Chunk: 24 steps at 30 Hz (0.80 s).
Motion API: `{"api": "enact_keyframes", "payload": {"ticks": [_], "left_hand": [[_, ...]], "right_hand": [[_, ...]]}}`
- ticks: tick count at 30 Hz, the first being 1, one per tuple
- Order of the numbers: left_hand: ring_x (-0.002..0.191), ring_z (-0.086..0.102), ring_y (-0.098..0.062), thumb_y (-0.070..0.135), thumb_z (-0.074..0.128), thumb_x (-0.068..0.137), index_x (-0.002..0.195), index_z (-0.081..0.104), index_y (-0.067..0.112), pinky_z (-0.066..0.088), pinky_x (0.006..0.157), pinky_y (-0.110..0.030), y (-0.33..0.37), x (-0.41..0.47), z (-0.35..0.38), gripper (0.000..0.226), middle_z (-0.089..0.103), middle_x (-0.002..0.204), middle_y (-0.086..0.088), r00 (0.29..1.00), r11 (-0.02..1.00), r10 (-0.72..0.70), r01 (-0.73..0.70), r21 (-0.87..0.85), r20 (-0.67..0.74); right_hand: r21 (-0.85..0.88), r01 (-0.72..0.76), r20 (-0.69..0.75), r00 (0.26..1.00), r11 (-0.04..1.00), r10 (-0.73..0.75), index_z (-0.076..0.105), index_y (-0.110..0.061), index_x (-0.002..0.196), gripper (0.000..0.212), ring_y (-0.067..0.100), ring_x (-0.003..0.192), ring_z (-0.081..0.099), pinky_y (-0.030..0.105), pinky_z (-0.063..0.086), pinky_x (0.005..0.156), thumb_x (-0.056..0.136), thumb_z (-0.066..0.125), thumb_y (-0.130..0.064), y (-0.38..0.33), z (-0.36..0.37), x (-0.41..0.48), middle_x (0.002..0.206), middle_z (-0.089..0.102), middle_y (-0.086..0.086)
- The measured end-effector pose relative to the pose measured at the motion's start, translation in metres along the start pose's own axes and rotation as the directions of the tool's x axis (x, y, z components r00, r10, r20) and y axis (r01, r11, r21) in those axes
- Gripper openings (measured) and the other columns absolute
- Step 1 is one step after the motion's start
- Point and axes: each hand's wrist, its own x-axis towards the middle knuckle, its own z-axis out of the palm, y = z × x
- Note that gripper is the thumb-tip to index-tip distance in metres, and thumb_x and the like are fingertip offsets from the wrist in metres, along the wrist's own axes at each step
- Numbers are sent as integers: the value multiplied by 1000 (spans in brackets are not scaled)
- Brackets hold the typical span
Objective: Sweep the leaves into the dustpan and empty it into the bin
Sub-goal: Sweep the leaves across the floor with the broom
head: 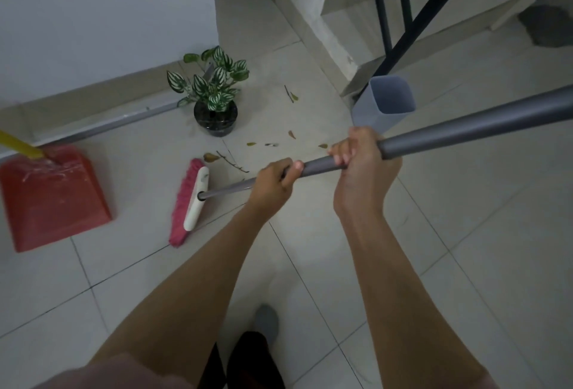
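Grip: left hand (273, 180) and right hand (359, 165) both clamped round grey metal broom pole (465, 123) | Dry brown leaves (212, 157) at 12 o'clock of pink-bristled broom head (187, 202); red plastic dustpan (52, 199) at 9 | Risk: hard stroke could scatter leaves past pan.

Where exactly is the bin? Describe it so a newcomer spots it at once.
Start at the black stair railing in the upper right and follow it down to the tiled floor. The bin stands at its foot, just beyond the right hand. It is the only pale grey, square-mouthed open container; the nearby plant pot is round and black.
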Motion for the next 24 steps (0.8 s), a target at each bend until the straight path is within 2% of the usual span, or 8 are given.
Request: {"api": "enact_keyframes", "payload": {"ticks": [2, 4, 8, 12, 15, 19, 21, 24], "left_hand": [[52, 35, -13, 56, 25, 83, 61, 40, 12, 29, 51, -21, 15, 7, 1, 51, 39, 56, -3, 1000, 1000, 21, -21, 0, 7], [49, 32, -8, 76, 16, 73, 56, 33, 19, 27, 49, -23, 27, 12, 1, 62, 35, 52, 2, 999, 999, 51, -50, 11, -21], [52, 37, -19, 90, -1, 57, 62, 42, 12, 23, 49, -25, 36, 23, -6, 89, 44, 57, -8, 992, 998, 45, -41, 38, -117], [59, 40, -23, 68, 16, 72, 63, 41, 14, 24, 50, -25, 6, 31, -26, 60, 45, 60, -8, 991, 996, 22, -11, 83, -133], [62, 42, -22, 59, 19, 75, 67, 43, 10, 26, 52, -25, -4, 38, -21, 56, 48, 64, -11, 993, 997, -5, 14, 70, -121], [59, 40, -22, 45, 31, 88, 61, 42, 14, 23, 54, -28, 24, 56, 9, 43, 42, 54, -3, 999, 999, -39, 38, 23, 13], [57, 39, -22, 57, 28, 85, 58, 41, 15, 21, 55, -28, 39, 67, 17, 51, 38, 51, -1, 998, 999, -15, 12, 49, 63], [51, 37, -18, 85, 10, 66, 58, 39, 17, 20, 48, -29, 50, 79, 14, 75, 36, 49, 3, 999, 999, 27, -25, 47, -25]], "right_hand": [[-4, 35, 36, 999, 999, -35, 44, -16, 49, 41, 14, 40, 33, 29, 44, 55, 81, 48, 9, -12, 2, 5, 40, 35, -4], [0, 52, 91, 995, 999, -51, 41, -15, 48, 39, 14, 39, 32, 27, 43, 55, 79, 48, 8, -24, 5, 9, 39, 34, -5], [29, 55, 137, 989, 998, -58, 37, -15, 49, 40, 12, 37, 30, 26, 42, 54, 80, 46, 8, -39, 14, 24, 39, 31, -6], [-1, -16, 169, 986, 1000, 16, 37, -15, 52, 39, 15, 44, 31, 26, 44, 57, 83, 47, 8, -5, 29, 25, 42, 33, -4], [-22, -27, 171, 985, 999, 31, 39, -15, 52, 39, 15, 45, 32, 27, 43, 56, 82, 46, 9, 8, 26, 33, 43, 35, -4], [-22, 8, 79, 997, 1000, -6, 41, -19, 48, 41, 13, 39, 31, 26, 41, 51, 78, 49, 8, -19, 10, 60, 40, 34, -6], [-6, 12, 78, 997, 1000, -12, 39, -19, 46, 36, 12, 38, 30, 25, 39, 50, 73, 51, 3, -36, 6, 71, 40, 32, -6], [23, 12, 125, 992, 1000, -15, 38, -19, 44, 35, 11, 37, 29, 23, 38, 48, 70, 52, -1, -50, 14, 85, 38, 31, -7]]}}
